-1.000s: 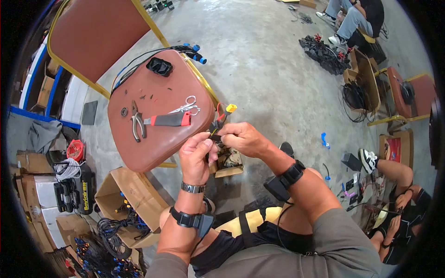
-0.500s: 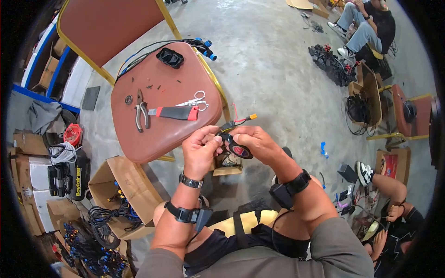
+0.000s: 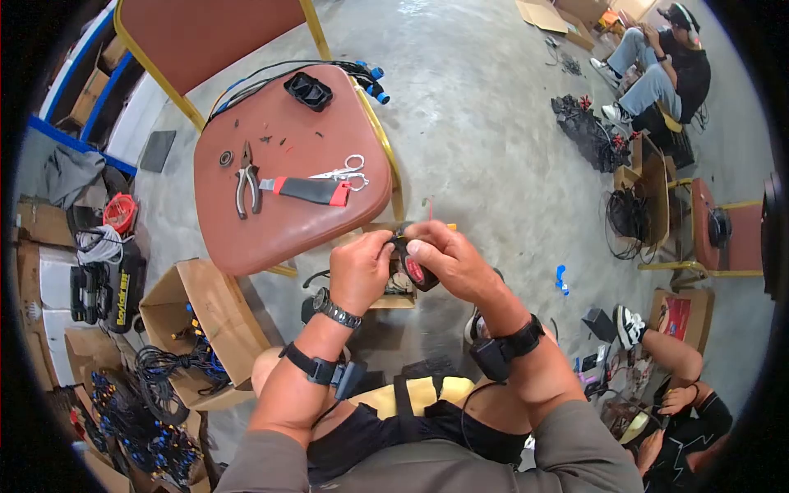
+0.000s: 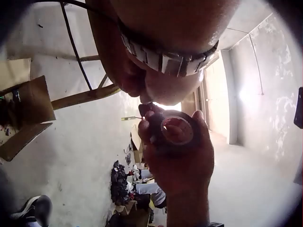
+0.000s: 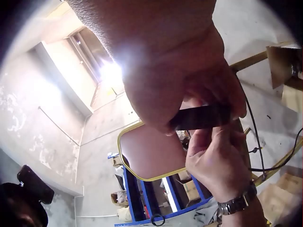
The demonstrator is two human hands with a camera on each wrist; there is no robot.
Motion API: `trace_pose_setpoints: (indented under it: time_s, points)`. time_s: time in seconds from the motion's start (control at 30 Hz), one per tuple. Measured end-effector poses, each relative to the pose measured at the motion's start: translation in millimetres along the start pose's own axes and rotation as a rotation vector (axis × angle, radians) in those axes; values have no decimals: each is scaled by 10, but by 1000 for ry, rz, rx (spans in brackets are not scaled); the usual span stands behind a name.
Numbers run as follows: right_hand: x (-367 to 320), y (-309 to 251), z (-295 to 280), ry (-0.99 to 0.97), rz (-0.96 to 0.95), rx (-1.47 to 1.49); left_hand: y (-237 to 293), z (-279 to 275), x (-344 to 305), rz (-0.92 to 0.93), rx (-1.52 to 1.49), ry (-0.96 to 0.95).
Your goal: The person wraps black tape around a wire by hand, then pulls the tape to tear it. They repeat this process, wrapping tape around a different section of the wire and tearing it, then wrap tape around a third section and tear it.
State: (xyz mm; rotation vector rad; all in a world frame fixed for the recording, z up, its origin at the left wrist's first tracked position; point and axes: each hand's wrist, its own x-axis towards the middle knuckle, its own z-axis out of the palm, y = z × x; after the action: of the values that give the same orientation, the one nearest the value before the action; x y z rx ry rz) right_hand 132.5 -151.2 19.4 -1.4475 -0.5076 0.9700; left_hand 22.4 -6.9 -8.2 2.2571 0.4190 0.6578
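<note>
A roll of black electrical tape (image 3: 421, 275) sits in my right hand (image 3: 454, 261), gripped between thumb and fingers. Its round hole shows in the left wrist view, and its dark edge (image 5: 201, 118) faces the right wrist camera. My left hand (image 3: 360, 267) is close beside it, thumb and fingertips pinching a dark wire bundle at the tape. A red wire (image 3: 431, 209) and part of a yellow connector (image 3: 451, 226) stick out beyond the right hand. Fingers hide most of the bundle. Both hands are just off the near corner of the chair seat (image 3: 288, 234).
On the seat lie pliers (image 3: 243, 185), a red and black knife (image 3: 312, 190), scissors (image 3: 352, 174), a small ring (image 3: 226, 158) and a black plastic tray (image 3: 308, 90). An open carton (image 3: 222, 304) with cables stands at left. Two people sit at right.
The tape roll came into view below my right hand and stays gripped there. The left hand has turned its back more to the camera. The yellow connector is now mostly behind the right hand.
</note>
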Motion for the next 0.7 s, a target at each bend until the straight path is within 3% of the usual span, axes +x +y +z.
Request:
trace_pose_setpoints:
  time_s: [0.1, 0.13, 0.3, 0.37, 0.5, 0.57, 0.6, 0.7]
  points:
    - [62, 9, -110, -85, -7, -32, -4, 24, -42, 55, 103, -60]
    - [63, -51, -152, -163, 73, 4, 14, 25, -40, 58, 118, -100]
    - [22, -36, -228, -262, 27, -61, 14, 25, -38, 65, 115, -157]
    - [41, -2, -277, -339, 9, 63, 15, -10, -23, 91, 120, -237]
    - [71, -99, -357, -254, 66, -84, 48, -35, -57, 131, 69, -284]
    - [89, -184, -381, -179, 158, -359, 71, -33, -80, 143, 11, -391]
    - [102, -131, -373, -140, 29, -418, 82, -20, -78, 150, -49, -395]
    - [190, -98, -470, -169, 108, -437, 176, -29, -78, 125, -180, -362]
